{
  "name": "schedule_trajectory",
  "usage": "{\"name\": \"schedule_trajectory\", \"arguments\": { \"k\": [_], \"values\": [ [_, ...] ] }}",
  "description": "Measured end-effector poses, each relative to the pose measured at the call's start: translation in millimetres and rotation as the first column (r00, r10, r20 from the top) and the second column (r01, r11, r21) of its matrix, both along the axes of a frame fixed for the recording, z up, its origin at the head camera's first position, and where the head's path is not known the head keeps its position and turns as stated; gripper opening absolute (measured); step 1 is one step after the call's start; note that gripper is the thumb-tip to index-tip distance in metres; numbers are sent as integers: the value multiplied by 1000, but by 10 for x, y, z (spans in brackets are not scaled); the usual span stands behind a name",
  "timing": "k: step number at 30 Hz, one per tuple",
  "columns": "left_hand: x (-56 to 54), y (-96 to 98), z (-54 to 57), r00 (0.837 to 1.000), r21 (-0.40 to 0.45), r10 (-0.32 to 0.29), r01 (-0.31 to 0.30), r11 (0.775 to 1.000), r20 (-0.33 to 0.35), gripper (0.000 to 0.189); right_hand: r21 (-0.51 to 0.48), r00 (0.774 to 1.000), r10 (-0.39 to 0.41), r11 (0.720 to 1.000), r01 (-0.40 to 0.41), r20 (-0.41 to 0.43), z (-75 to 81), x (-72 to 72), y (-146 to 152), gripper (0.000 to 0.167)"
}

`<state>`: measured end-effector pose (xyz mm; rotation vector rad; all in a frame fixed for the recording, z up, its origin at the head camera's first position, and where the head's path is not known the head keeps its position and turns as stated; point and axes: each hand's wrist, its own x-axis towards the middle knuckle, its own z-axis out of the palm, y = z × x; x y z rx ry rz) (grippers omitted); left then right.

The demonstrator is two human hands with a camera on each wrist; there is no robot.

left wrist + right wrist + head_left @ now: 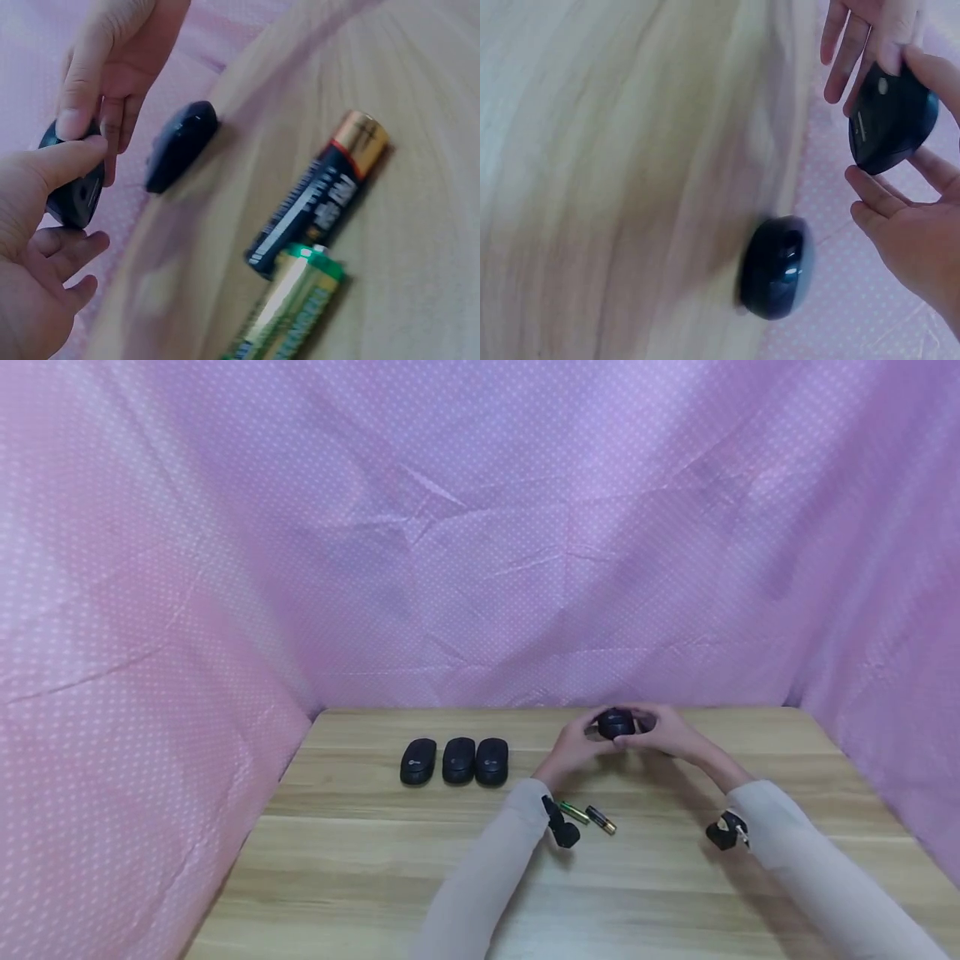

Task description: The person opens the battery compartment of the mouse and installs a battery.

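Observation:
Both hands hold a black computer mouse (615, 724) above the far edge of the table. My left hand (576, 747) grips it from the left, its thumb lying across the mouse in the left wrist view. From the other side my right hand (667, 733) grips it between thumb and fingers. The right wrist view shows the held mouse (892, 116) tilted, with a light oval spot on the face toward that camera. Another black mouse (776, 266) rests on the table by the far edge, mostly hidden behind the right hand in the head view.
Three black mice (458, 761) stand in a row left of the hands. Nearer the front lie a green-and-gold battery (573, 812) and a black-and-gold battery (601, 820), beside the left wrist. Pink dotted cloth (480, 568) hangs behind the wooden table (360, 860) and at its sides.

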<state>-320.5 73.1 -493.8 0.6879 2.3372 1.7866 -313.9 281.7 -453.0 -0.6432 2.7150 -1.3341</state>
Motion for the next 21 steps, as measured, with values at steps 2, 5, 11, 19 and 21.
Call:
{"name": "schedule_trajectory", "arguments": {
  "k": [2,5,11,19,21],
  "values": [
    [1,-15,54,999,-12,19,-19,1000,-26,59,-21,1000,-26,999,26,-11,43,26,-20,62],
    [-13,-23,136,995,-15,49,-51,999,-83,49,-46,997,-54,998,52,-61,90,46,-81,51],
    [37,-62,348,992,9,79,-79,997,-102,39,-102,991,-64,993,51,-120,190,116,-211,41],
    [88,-150,539,995,37,89,-87,995,-43,45,-229,998,-42,973,31,-42,332,250,-383,37],
    [109,-176,560,998,53,63,-62,997,-6,46,-238,999,-43,971,35,-29,350,279,-424,39]
  ]
}}
